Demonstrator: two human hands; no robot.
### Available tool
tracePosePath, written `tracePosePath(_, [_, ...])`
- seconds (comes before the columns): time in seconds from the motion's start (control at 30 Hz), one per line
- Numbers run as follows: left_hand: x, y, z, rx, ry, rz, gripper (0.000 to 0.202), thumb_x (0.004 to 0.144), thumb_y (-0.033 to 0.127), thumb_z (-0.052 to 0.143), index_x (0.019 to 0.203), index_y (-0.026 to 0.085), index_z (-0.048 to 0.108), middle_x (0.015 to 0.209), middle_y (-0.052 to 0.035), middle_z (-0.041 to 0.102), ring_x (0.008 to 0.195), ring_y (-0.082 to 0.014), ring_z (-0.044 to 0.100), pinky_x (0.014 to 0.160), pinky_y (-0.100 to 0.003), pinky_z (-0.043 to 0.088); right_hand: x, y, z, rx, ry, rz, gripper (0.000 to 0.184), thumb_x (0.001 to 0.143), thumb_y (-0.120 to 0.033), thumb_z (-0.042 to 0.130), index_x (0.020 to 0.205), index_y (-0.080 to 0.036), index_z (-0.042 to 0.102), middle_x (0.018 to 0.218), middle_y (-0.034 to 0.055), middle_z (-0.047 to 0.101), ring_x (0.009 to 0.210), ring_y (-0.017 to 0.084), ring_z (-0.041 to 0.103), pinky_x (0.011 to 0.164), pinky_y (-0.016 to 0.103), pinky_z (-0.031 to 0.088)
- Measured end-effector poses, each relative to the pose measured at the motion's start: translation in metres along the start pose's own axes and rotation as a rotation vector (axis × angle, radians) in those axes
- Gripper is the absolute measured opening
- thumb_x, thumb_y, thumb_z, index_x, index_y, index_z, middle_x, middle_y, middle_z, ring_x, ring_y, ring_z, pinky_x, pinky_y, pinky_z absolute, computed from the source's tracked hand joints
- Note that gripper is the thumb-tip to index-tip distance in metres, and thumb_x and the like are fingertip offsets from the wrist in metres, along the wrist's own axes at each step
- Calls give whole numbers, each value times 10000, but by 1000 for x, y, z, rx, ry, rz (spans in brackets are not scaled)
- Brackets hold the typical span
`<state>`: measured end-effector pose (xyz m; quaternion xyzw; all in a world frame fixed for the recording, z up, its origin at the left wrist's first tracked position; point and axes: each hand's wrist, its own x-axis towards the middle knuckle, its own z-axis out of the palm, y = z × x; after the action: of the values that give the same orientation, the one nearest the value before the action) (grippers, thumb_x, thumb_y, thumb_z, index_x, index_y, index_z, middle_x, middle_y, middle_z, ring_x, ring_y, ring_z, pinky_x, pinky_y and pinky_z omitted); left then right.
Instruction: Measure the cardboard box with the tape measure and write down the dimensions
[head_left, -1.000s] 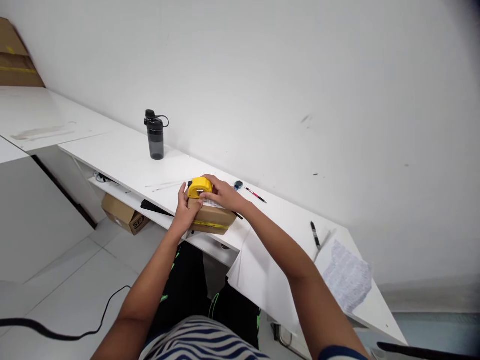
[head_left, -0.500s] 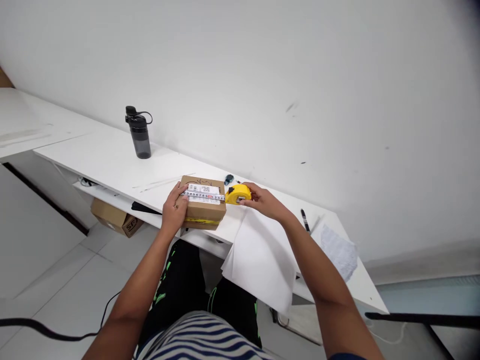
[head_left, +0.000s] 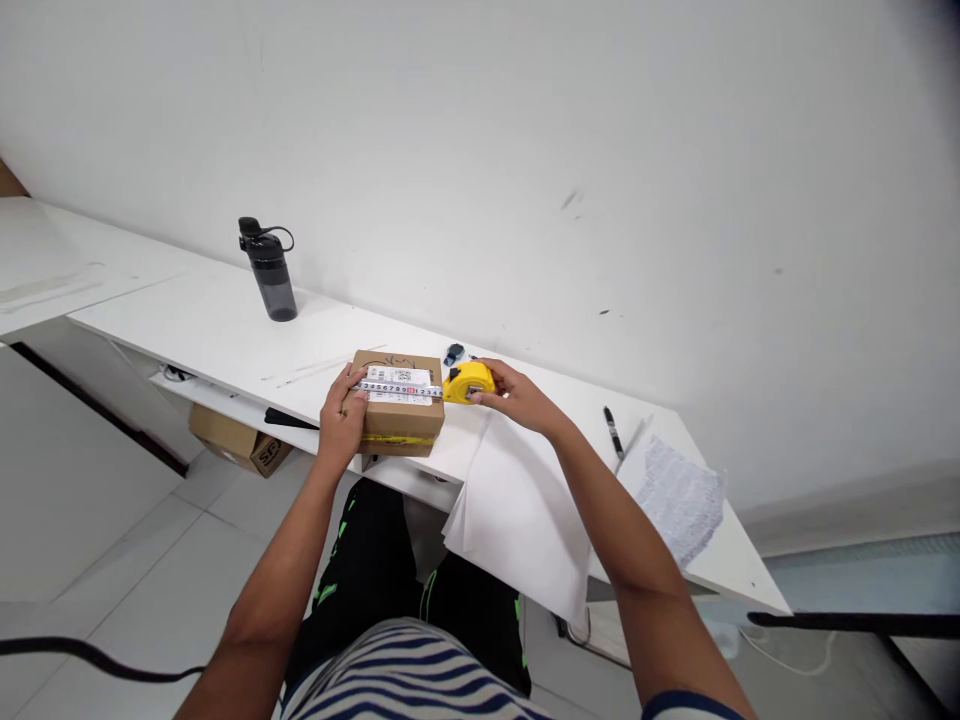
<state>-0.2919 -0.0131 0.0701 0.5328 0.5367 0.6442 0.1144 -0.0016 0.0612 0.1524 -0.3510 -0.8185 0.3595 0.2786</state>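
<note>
A small brown cardboard box (head_left: 401, 420) with a white printed label (head_left: 400, 376) on top and a yellow tape strip on its near side sits on the white desk. My left hand (head_left: 343, 412) grips the box's left side, its thumb at the end of the measuring blade (head_left: 394, 389). That blade lies across the box top, over the label, with its numbers facing up. At the box's right edge, my right hand (head_left: 519, 397) is closed on the yellow tape measure (head_left: 466, 384), thumb in front and fingers behind.
A dark water bottle (head_left: 274, 280) stands toward the left. Behind the box lies a small dark object (head_left: 454, 354). White paper sheets (head_left: 525, 510) hang over the front edge. A black marker (head_left: 613, 432) and a crumpled paper (head_left: 679, 500) lie right. An open-shelf carton (head_left: 232, 440) sits below.
The view has shifted slightly, so the box, the tape measure and both hands appear a little further left. Both grips and the blade's place across the box look about the same.
</note>
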Motion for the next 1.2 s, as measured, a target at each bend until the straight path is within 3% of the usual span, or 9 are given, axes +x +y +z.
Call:
tracePosePath(0.77, [0,-1,3,13,20,-18,356,900,285,507,1221,221,649,1446,-70,528,1374,-228,451,1180,-420,317,3,2,11,-4,114,-27,564,786,-444,689,1304,-290,528,1235,61,597,940,206,605,809,367,521])
tracePosePath(0.9, [3,-4,11,36,27,-8,362,908,309,510,1233,215,641,1449,-84,519,1378,-220,442,1183,-404,308,16,1,16,38,144,-55,596,762,-436,707,1300,-270,513,1192,55,621,931,200,613,821,365,517])
tracePosePath(1.03, [12,-6,30,16,-9,-29,379,919,354,506,1264,236,613,1446,-73,521,1371,-231,448,1179,-421,308,42,-9,33,0,93,-106,576,766,-453,688,1276,-244,521,1166,55,634,927,199,615,815,351,501])
tracePosePath(1.2, [26,-13,51,-72,-12,-85,602,923,468,517,1463,241,379,1459,-106,486,1348,-226,466,1126,-371,368,85,-30,64,-179,72,-131,587,813,-475,621,1329,-231,479,1116,64,664,951,239,616,833,368,466])
